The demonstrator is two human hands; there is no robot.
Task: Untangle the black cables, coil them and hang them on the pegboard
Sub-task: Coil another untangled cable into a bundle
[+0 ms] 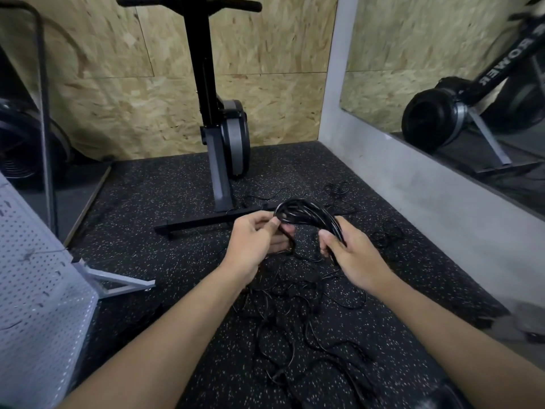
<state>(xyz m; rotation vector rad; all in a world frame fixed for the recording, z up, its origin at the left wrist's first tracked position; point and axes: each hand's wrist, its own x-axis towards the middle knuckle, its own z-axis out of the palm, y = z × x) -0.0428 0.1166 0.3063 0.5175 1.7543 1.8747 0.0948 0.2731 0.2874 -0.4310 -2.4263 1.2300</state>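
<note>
You're mid-coil: left hand [250, 240] and right hand [351, 255] both grip the coil [306, 212]. Next, gather loose cable [283, 335] evenly.

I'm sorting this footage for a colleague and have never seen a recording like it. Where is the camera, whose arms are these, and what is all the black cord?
There is one picture, taken by a wide-angle camera worn on a person's head and looking forward and down. The two bare arms are therefore the wearer's own. The left hand and the right hand each grip one side of a coil of black cable. Below them, loose black cables lie tangled on the speckled rubber floor. The white perforated panel at the left edge is the pegboard, standing on a metal foot. Behind stands a black exercise machine against a chipboard wall. The mirror on the right reflects a rowing machine.
</note>
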